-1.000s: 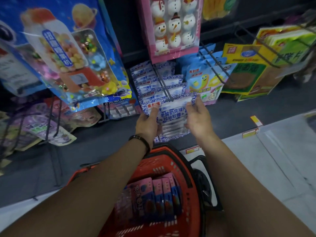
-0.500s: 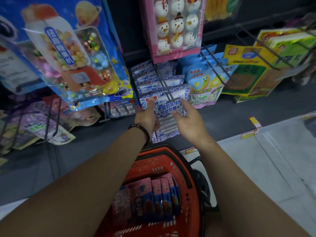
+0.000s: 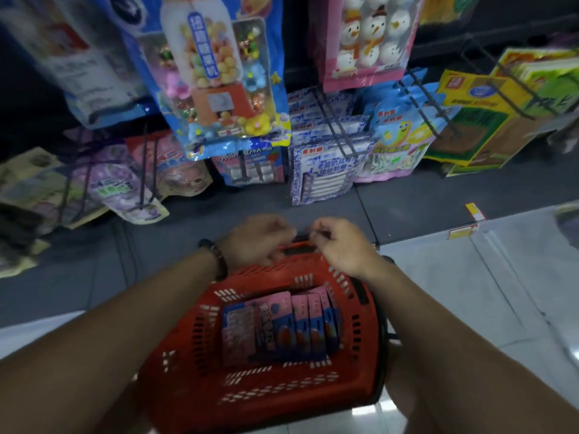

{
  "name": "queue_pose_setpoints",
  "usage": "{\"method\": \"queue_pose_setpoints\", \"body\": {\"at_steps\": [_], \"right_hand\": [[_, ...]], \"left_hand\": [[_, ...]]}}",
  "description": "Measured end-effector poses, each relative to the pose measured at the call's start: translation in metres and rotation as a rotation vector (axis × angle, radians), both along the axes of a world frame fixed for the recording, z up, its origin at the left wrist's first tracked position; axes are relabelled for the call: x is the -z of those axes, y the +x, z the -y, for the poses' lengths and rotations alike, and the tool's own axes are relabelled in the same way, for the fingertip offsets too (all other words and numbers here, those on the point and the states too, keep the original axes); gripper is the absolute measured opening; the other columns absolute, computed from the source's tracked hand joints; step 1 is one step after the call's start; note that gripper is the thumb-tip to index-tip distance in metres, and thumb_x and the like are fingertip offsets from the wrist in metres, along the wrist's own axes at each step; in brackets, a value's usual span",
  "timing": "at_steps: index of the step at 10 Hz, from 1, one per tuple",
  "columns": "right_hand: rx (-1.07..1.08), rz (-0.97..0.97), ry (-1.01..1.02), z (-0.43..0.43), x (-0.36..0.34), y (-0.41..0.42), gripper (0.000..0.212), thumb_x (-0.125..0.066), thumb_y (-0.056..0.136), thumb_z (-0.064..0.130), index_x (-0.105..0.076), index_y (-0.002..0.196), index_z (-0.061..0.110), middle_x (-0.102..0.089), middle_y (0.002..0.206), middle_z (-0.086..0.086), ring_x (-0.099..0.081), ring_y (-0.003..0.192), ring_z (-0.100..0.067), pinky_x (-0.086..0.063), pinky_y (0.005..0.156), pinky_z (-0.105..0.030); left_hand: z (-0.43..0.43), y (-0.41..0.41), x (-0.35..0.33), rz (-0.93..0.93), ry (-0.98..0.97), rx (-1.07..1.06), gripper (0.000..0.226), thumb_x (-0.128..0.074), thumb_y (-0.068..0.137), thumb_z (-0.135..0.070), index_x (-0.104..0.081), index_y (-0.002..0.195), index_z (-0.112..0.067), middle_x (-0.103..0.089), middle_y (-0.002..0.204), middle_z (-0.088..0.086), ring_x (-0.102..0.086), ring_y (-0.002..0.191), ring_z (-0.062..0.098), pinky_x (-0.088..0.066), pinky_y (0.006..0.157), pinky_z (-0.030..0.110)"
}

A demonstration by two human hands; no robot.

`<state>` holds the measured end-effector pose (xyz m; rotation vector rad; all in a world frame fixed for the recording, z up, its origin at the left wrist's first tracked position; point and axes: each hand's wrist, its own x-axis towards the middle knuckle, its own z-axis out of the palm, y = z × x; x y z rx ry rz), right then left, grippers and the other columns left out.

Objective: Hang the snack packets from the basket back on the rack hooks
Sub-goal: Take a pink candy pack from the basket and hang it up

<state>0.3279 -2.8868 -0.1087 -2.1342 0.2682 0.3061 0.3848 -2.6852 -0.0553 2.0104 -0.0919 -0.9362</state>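
A rack (image 3: 341, 130) of hooks carries hanging snack bags, a blue-and-white packet (image 3: 324, 172) at the front of its hook. Below, a red basket (image 3: 188, 364) holds pink and blue packets (image 3: 282, 325), nearer the person than both hands. The left hand (image 3: 258, 241) and right hand (image 3: 340, 244) sit curled, close together at the basket's far rim; whether they grip anything cannot be told
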Motion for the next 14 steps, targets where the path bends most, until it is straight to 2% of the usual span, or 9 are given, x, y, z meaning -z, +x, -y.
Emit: {"method": "queue_pose_setpoints", "body": {"at_steps": [2, 3, 4, 6, 8, 10, 12, 13, 14], "right_hand": [[-0.177, -0.276, -0.047, -0.086, 0.047, -0.026, 0.018, -0.065, 0.099, 0.027, -0.08, 0.105, 0.019, -0.079, 0.101, -0.002, -0.073, 0.1, -0.023, -0.054, 0.087, -0.03], [-0.113, -0.416, -0.041, -0.114, 0.09, -0.044, 0.019, -0.066, 0.098, 0.023, -0.083, 0.103, 0.016, -0.081, 0.107, -0.005, -0.073, 0.101, -0.022, -0.052, 0.082, -0.025], [0.135, -0.557, 0.034, -0.128, 0.136, -0.065, 0.025, -0.067, 0.095, 0.026, -0.082, 0.105, 0.008, -0.081, 0.098, -0.012, -0.077, 0.091, -0.031, -0.064, 0.075, -0.038], [0.319, -0.766, 0.112, -0.135, 0.204, -0.099, 0.013, -0.077, 0.085, 0.034, -0.072, 0.09, 0.023, -0.079, 0.114, -0.011, -0.075, 0.109, -0.032, -0.062, 0.094, -0.042], [0.356, -0.864, 0.018, -0.139, 0.239, -0.089, 0.026, -0.069, 0.1, 0.032, -0.066, 0.105, 0.007, -0.065, 0.087, -0.01, -0.062, 0.071, -0.021, -0.052, 0.062, -0.034], [0.33, -0.836, 0.109, -0.148, 0.248, -0.09, 0.03, -0.07, 0.101, 0.03, -0.07, 0.117, 0.005, -0.071, 0.117, -0.018, -0.07, 0.111, -0.034, -0.048, 0.076, -0.038], [0.343, -0.594, 0.341, -0.158, 0.211, -0.082, 0.006, -0.062, 0.103, -0.003, -0.064, 0.104, 0.003, -0.065, 0.097, -0.017, -0.067, 0.085, -0.026, -0.059, 0.067, -0.026], [0.22, -0.496, 0.388, -0.157, 0.165, -0.076, 0.025, -0.06, 0.104, -0.002, -0.065, 0.128, -0.005, -0.07, 0.119, -0.03, -0.067, 0.105, -0.038, -0.057, 0.093, -0.047], [0.083, -0.427, 0.379, -0.14, 0.124, -0.075, 0.018, -0.055, 0.102, -0.01, -0.068, 0.105, 0.002, -0.072, 0.09, -0.018, -0.066, 0.082, -0.02, -0.052, 0.082, -0.044]], "left_hand": [[-0.099, -0.053, 0.008, 0.212, 0.408, 0.443, 0.047, -0.069, 0.1, -0.048, -0.056, 0.139, -0.025, -0.073, 0.121, -0.004, -0.068, 0.106, 0.013, -0.052, 0.095, 0.032], [-0.13, -0.062, 0.022, 0.181, 0.396, 0.415, 0.043, -0.069, 0.1, -0.046, -0.059, 0.136, -0.025, -0.073, 0.119, -0.003, -0.069, 0.112, 0.016, -0.054, 0.1, 0.036], [-0.149, -0.06, 0.04, 0.162, 0.422, 0.45, 0.031, -0.068, 0.103, -0.038, -0.066, 0.129, -0.021, -0.075, 0.118, 0.002, -0.07, 0.11, 0.021, -0.054, 0.095, 0.035], [-0.145, -0.039, 0.065, 0.114, 0.528, 0.69, 0.035, -0.056, 0.107, -0.045, -0.07, 0.121, -0.016, -0.073, 0.124, 0.008, -0.068, 0.11, 0.026, -0.048, 0.084, 0.031], [-0.138, -0.02, 0.074, 0.106, 0.481, 0.645, 0.035, -0.058, 0.106, -0.049, -0.066, 0.127, -0.022, -0.071, 0.123, 0.004, -0.066, 0.107, 0.025, -0.055, 0.095, 0.041], [-0.133, -0.014, 0.072, 0.111, 0.5, 0.668, 0.041, -0.055, 0.106, -0.05, -0.063, 0.133, -0.02, -0.068, 0.127, 0.004, -0.064, 0.114, 0.025, -0.053, 0.098, 0.039], [-0.133, -0.015, 0.063, 0.084, 0.518, 0.667, 0.041, -0.056, 0.107, -0.047, -0.067, 0.129, -0.015, -0.073, 0.122, 0.007, -0.068, 0.109, 0.027, -0.055, 0.097, 0.041], [-0.136, -0.02, 0.056, 0.12, 0.529, 0.646, 0.042, -0.06, 0.104, -0.049, -0.072, 0.12, -0.012, -0.076, 0.115, 0.011, -0.07, 0.106, 0.031, -0.056, 0.093, 0.042], [-0.146, -0.03, 0.049, 0.167, 0.492, 0.557, 0.042, -0.077, 0.094, -0.042, -0.072, 0.125, -0.014, -0.074, 0.125, 0.007, -0.069, 0.114, 0.028, -0.054, 0.096, 0.036]]}}
